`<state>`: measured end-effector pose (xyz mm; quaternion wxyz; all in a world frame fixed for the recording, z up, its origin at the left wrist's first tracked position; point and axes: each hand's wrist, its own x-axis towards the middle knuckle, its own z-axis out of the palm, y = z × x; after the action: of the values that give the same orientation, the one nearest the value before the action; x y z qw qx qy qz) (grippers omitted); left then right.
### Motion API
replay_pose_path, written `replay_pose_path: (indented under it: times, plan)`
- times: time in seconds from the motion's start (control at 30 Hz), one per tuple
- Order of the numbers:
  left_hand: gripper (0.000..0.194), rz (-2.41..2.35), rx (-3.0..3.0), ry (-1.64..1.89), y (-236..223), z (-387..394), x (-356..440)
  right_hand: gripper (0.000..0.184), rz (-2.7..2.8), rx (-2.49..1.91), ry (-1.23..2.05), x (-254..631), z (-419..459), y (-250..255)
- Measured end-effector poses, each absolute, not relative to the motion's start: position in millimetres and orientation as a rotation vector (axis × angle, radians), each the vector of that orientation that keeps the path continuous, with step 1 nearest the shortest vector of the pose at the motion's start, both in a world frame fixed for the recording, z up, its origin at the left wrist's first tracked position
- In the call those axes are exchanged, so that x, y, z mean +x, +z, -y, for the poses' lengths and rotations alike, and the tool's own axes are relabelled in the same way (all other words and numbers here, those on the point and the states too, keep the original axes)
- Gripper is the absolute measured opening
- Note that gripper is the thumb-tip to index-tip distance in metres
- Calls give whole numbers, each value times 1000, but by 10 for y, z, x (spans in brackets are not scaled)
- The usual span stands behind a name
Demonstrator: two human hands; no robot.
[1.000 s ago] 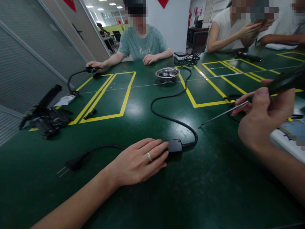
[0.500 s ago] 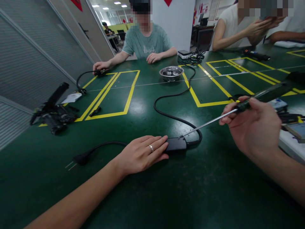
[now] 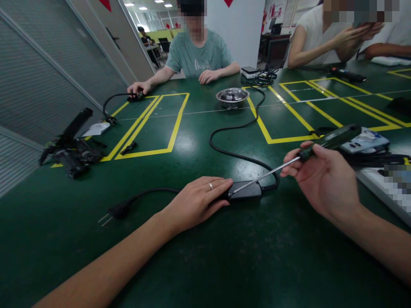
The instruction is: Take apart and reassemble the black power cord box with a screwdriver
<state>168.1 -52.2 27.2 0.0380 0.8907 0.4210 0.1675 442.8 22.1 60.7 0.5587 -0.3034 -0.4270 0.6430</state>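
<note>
A black power adapter [image 3: 248, 191] lies flat on the green table, its left half covered by my left hand [image 3: 197, 203]. The fingers of that hand rest on top and the thumb sits along the near side, holding the adapter down. From under the hand a cord runs left to a two-pin plug [image 3: 118, 210]. Gripped in my right hand [image 3: 327, 182] is a screwdriver [image 3: 335, 139] with a dark green handle. Its long metal shaft slants down left across the adapter, tip close to my left fingertips. Whether the tip touches the case, I cannot tell.
A metal bowl [image 3: 229, 105] with small parts stands farther back. Black equipment [image 3: 75, 156] lies at left, a small black part [image 3: 129, 148] within yellow tape. A blue phone [image 3: 364, 143] and a white object [image 3: 382, 192] are at right. Co-workers sit opposite.
My right hand has moved left and slightly down. The screwdriver tip has shifted from the adapter's right part toward my left fingers. Left hand and adapter sit slightly farther right in view.
</note>
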Motion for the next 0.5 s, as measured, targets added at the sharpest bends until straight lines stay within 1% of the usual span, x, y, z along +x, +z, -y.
replay_pose_path:
  times: [0.23, 0.5]
  plan:
    - [50, -1278, 2731, 498, 286, 525, 1691, 15, 1010, -709, 1527, 4413, -206, 591]
    - [45, -1291, 2746, 518, 274, 528, 1686, 16, 1023, -718, 1503, 4431, -231, 579]
